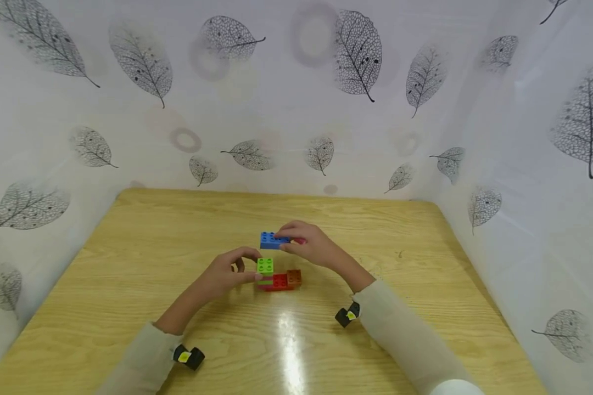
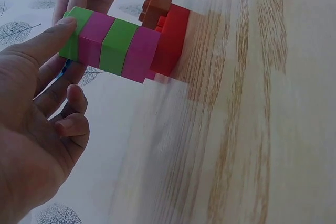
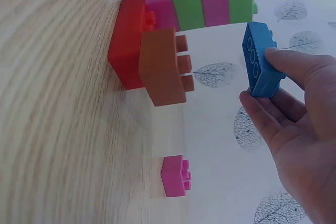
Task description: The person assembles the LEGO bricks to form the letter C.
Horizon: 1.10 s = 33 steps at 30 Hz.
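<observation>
Green and pink toy building bricks alternate in an upright stack (image 2: 118,43) on one end of a long red brick (image 3: 126,40). A brown brick (image 3: 160,66) sits on the red one's other end. My left hand (image 1: 224,273) pinches the stack near its top, thumb on the uppermost green brick. My right hand (image 1: 310,246) holds a blue brick (image 3: 262,59) between thumb and fingers, its hollow underside facing the stack in the right wrist view. The blue brick is raised off the table, close to the stack's top and beyond it in the head view.
A loose pink brick (image 3: 175,177) rests on the wooden table (image 1: 178,219), partly hidden behind my right hand in the head view. A pale leaf-patterned sheet (image 1: 286,99) rises behind the table and along both sides.
</observation>
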Each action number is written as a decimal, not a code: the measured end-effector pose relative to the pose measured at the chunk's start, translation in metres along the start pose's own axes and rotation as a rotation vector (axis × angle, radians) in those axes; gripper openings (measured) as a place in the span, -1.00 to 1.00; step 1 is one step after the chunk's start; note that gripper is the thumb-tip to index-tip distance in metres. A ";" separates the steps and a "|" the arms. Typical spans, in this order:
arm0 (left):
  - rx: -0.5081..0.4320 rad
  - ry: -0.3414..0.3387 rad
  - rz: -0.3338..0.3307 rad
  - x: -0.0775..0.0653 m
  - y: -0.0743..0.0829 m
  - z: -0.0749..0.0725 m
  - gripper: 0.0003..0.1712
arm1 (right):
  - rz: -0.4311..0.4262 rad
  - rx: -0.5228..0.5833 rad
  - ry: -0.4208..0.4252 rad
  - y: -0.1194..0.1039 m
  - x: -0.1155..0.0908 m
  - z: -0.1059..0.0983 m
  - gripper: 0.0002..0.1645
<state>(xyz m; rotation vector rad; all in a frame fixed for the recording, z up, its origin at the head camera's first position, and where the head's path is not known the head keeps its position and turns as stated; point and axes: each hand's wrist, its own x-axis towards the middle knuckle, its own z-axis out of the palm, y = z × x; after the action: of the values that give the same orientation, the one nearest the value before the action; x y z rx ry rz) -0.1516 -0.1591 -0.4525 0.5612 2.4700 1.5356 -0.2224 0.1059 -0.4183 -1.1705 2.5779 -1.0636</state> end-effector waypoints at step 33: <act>-0.002 0.049 0.022 0.000 -0.001 0.001 -0.62 | -0.212 -0.099 0.082 -0.020 -0.044 0.010 -0.64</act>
<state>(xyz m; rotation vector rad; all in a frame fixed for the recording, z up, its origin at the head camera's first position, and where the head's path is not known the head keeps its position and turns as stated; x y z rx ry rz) -0.1513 -0.1591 -0.4539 0.5589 2.5061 1.5779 -0.1764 0.1221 -0.4205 -1.4825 2.6421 -1.0541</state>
